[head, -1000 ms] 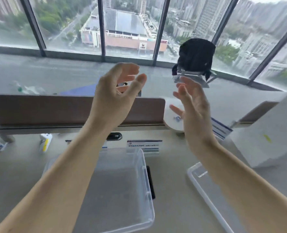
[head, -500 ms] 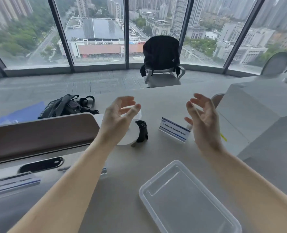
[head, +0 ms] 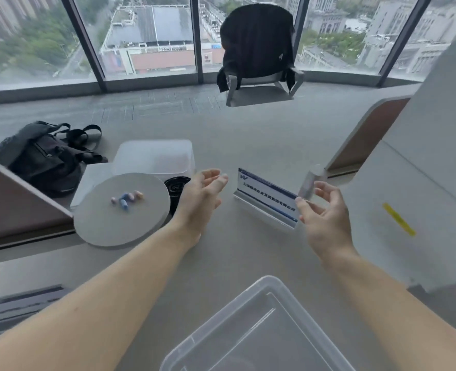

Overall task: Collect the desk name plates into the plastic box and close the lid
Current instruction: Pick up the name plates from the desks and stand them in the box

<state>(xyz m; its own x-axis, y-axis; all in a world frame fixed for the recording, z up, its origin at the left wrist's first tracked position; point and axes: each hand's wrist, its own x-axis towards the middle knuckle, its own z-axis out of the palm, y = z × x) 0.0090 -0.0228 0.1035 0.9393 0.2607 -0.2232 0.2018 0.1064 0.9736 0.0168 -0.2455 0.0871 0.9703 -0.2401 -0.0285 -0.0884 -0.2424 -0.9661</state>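
Acrylic name plate (head: pixel 267 200) uncollected on desk; left hand (head: pixel 200 202) and right hand (head: pixel 325 218) open, flanking it; lid (head: pixel 259 330) off.

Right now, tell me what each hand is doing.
Left hand: open, holding nothing.
Right hand: open, fingers at the name plate, not yet gripping.

name plate (head: pixel 267 200): clear acrylic stand, white card with blue bands and dark print, upright on the desk, angled, between the two hands | lid (head: pixel 259 330): clear plastic, flat on the desk at the near edge | box: probably outside the view
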